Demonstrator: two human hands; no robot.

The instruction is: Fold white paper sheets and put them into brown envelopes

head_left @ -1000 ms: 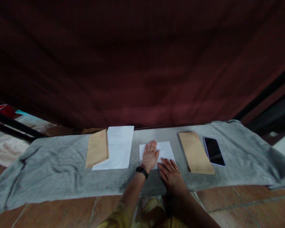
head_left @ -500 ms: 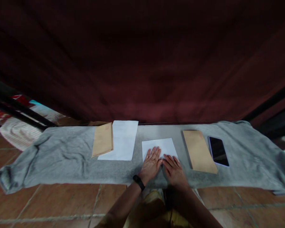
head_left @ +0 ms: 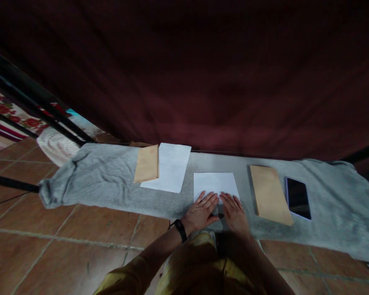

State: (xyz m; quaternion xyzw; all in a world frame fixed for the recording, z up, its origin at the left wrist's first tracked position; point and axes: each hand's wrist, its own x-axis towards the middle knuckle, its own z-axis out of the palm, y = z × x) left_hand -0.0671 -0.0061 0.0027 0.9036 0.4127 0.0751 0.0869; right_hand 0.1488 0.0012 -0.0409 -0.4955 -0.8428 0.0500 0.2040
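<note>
A white sheet of paper (head_left: 215,181), apparently folded, lies in front of me on a grey cloth. My left hand (head_left: 202,210) rests flat on its near left part, fingers stretched out and thumb apart. Beside it, my right hand (head_left: 233,211) lies on the near right part with fingers extended. The fingertips of both hands almost meet at the middle of the sheet. The paper's near edge is hidden under my hands.
On the left, a brown envelope (head_left: 146,164) overlaps white paper (head_left: 174,166). To the right are a stack of brown envelopes (head_left: 269,194) and a phone (head_left: 298,197). Grey cloth (head_left: 107,176) covers the narrow bench; a dark red curtain (head_left: 215,94) hangs behind, black bars (head_left: 49,108) at left.
My view has turned and tilted slightly. Both hands have shifted over the near part of the white sheet, and the left hand now lies more sideways with its thumb spread.
</note>
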